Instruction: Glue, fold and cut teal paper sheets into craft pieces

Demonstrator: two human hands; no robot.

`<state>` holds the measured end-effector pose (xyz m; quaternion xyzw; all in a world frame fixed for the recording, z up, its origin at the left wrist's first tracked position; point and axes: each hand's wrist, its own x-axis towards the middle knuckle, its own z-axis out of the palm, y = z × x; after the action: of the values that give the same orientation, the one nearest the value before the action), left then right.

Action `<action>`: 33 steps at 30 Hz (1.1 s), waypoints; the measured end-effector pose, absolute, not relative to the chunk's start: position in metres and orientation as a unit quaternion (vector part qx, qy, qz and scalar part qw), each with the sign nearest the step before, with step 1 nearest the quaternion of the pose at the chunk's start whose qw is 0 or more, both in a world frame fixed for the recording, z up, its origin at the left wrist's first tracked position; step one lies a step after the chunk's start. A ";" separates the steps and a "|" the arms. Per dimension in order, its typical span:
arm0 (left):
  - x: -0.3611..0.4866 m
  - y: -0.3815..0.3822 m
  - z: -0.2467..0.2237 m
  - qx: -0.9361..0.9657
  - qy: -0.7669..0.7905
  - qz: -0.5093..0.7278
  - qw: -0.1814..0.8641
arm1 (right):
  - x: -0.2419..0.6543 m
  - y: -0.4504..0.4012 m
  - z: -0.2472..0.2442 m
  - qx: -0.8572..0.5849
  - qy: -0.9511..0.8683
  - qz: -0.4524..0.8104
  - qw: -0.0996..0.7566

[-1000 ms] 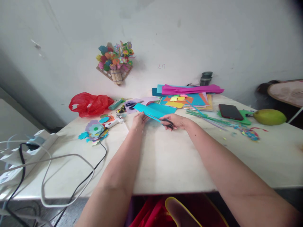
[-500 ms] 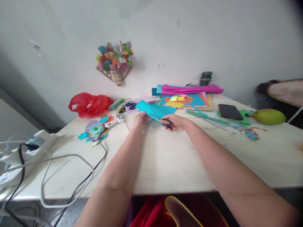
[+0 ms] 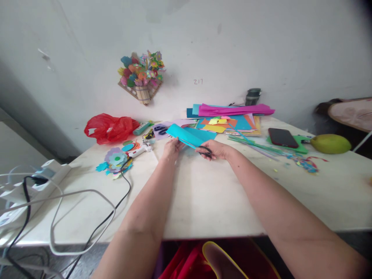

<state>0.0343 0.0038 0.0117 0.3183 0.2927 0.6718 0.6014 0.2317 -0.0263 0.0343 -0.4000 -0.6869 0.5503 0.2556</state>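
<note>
My left hand (image 3: 173, 147) is closed on the near left edge of a folded sheet of turquoise paper (image 3: 186, 134), which tilts above the table. In my right hand (image 3: 214, 150) is a pair of black-handled scissors (image 3: 205, 152), fingers wrapped in the loops. The blades point left along the paper's near edge, largely hidden by it. Left of my left hand lie a white glue gun (image 3: 140, 150) and a pile of paper flower cut-outs (image 3: 115, 159). Behind the paper, a second pair of scissors (image 3: 160, 129) rests on a lilac sheet.
A stack of coloured paper (image 3: 232, 124) lies at the back. To the right are thin paper strips (image 3: 252, 143), a phone (image 3: 282, 137) and a green-yellow fruit (image 3: 330, 143). A red plastic bag (image 3: 109, 128) sits back left. Cables (image 3: 84, 190) loop over the front left from a power strip (image 3: 49, 186).
Almost nothing differs. Both hands, the turquoise paper and the scissors keep nearly the same place, with only a slight shift at the scissors.
</note>
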 end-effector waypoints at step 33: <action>0.034 0.002 0.016 0.322 0.296 0.663 0.608 | 0.234 -0.029 0.037 -0.376 -0.676 0.581 0.253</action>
<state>0.0336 0.0024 0.0158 0.3225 0.2957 0.6626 0.6079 0.2341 -0.0290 0.0370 -0.3757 -0.6764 0.5808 0.2531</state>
